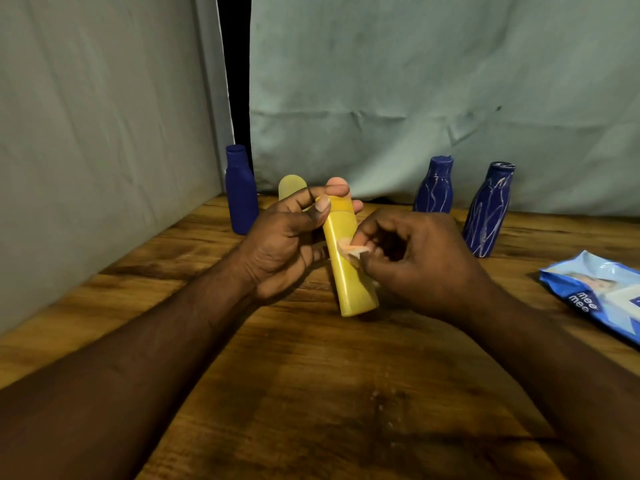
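Yellow bottle (350,282) in left grip (284,237); right grip (415,261) seemingly pinches wipe (350,250) against it.

The wipes pack (595,296) runs off the right edge; the left hand (284,247) hides most of a pale bottle (292,185); the right hand's (415,268) pinched scrap (349,250) is unidentifiable.

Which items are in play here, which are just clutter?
In use: yellow bottle, gripped by left hand; pale scrap on it, pinched by right hand.
Idle: left blue bottle; middle blue bottle; right blue bottle; second, paler bottle behind; wipes pack.
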